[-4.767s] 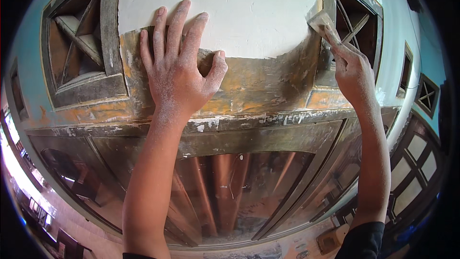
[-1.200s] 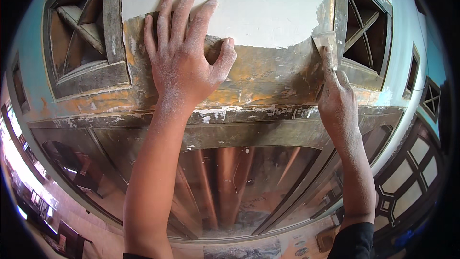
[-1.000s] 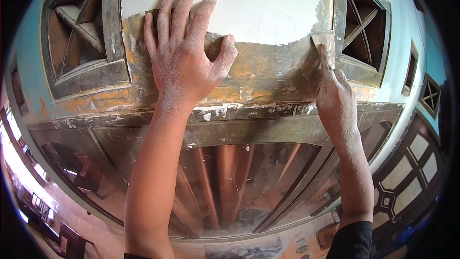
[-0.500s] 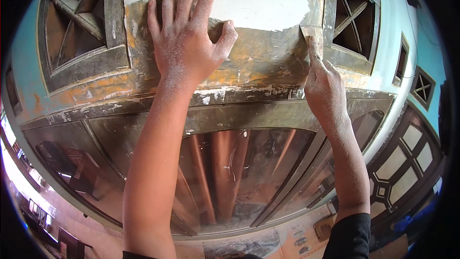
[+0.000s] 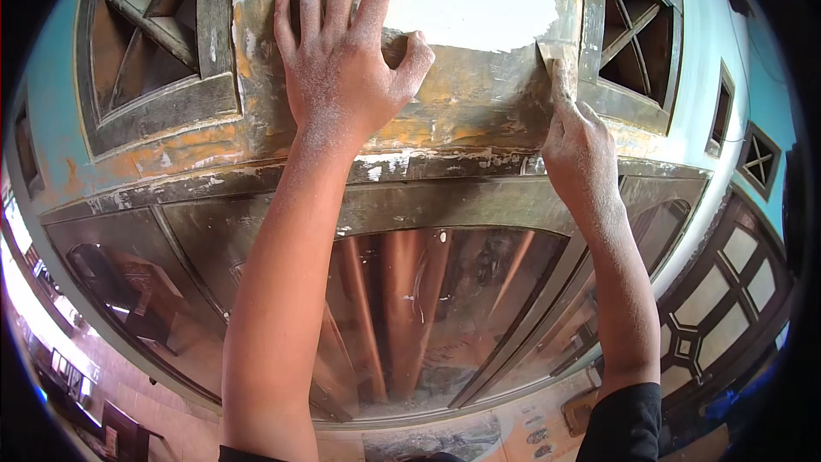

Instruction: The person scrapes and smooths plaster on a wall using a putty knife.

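Left hand (image 5: 346, 68), upper centre, spreads on panel (image 5: 466, 94); right hand (image 5: 583, 150), upper right, grips scraper (image 5: 556, 55), now lowered, shifting work to lower edge of white coating (image 5: 470, 0).

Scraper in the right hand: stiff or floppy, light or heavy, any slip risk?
The scraper is probably light, as the right hand alone holds it up. Its flat, thin-looking form suggests fairly stiff with slight flex. Pale dust on that hand might make the grip slippery.

left hand (image 5: 340, 77): spread against patchy panel (image 5: 470, 90) | right hand (image 5: 583, 152) (dusty too): gripping scraper (image 5: 557, 50)
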`<state>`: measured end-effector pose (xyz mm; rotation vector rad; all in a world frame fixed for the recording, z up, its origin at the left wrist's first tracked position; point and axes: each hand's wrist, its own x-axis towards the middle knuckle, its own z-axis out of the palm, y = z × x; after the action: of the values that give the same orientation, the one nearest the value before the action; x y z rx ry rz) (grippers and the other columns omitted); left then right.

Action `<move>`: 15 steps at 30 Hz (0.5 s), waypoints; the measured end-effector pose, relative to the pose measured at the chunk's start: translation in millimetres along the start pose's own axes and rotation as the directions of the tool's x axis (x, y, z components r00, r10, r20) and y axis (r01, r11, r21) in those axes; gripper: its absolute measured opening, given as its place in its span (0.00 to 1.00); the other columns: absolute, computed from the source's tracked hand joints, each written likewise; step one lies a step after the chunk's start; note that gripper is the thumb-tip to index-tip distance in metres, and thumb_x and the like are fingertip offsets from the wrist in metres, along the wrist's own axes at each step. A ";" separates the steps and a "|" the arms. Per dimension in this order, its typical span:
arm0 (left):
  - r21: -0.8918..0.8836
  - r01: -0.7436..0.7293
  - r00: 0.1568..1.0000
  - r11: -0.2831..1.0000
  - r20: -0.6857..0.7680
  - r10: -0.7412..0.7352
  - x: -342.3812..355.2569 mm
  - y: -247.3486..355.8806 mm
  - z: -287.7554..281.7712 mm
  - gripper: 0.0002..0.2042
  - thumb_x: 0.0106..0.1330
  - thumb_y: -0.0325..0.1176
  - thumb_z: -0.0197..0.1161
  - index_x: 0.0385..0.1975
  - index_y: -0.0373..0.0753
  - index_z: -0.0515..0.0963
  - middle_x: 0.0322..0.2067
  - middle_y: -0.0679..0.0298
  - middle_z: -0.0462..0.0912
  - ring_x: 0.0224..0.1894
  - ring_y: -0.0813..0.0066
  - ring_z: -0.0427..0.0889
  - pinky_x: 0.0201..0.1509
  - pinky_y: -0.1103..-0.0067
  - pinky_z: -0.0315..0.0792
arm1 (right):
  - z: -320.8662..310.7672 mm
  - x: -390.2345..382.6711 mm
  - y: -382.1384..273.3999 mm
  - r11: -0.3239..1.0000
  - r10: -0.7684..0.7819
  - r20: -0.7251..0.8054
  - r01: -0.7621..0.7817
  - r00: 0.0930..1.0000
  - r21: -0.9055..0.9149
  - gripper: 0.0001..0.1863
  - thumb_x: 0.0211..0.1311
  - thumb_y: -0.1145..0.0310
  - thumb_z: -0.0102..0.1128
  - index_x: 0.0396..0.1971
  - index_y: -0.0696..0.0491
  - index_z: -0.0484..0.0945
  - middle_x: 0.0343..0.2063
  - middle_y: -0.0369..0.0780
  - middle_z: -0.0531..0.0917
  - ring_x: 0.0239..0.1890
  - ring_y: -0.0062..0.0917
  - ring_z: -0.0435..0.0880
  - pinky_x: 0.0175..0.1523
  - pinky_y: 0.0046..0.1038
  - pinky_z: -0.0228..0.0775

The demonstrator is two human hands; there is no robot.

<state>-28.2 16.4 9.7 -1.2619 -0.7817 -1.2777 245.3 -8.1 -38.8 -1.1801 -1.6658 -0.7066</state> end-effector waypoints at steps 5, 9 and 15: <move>-0.074 0.123 0.979 0.990 0.170 -0.109 14.5 17.3 -19.0 0.29 0.62 0.46 0.66 0.63 0.39 0.75 0.73 0.51 0.66 0.78 0.43 0.58 0.80 0.43 0.48 | 2.7 -6.7 7.1 1.000 -0.008 -0.031 0.008 0.999 -0.017 0.33 0.74 0.76 0.49 0.79 0.48 0.62 0.36 0.56 0.84 0.39 0.55 0.85 0.44 0.50 0.76; -0.564 -0.416 0.818 0.713 -0.574 0.024 8.9 -14.3 39.1 0.30 0.61 0.45 0.67 0.62 0.38 0.75 0.72 0.50 0.67 0.77 0.43 0.59 0.79 0.43 0.49 | 11.1 -4.0 -5.3 1.000 0.001 -0.035 0.000 0.999 0.018 0.32 0.75 0.75 0.49 0.78 0.47 0.63 0.39 0.56 0.85 0.40 0.55 0.85 0.45 0.50 0.77; -0.040 0.097 0.985 0.995 0.145 -0.090 16.0 15.9 -22.5 0.30 0.61 0.45 0.67 0.62 0.38 0.75 0.72 0.49 0.67 0.77 0.43 0.59 0.79 0.43 0.49 | 7.2 -3.8 -1.7 1.000 0.011 -0.032 -0.010 0.999 0.018 0.32 0.76 0.74 0.49 0.79 0.46 0.63 0.39 0.55 0.85 0.40 0.54 0.86 0.45 0.49 0.77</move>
<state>-14.5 -11.6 16.4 -1.3798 -0.9277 -1.2972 241.4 -4.1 -45.0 -1.1586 -1.6347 -0.6997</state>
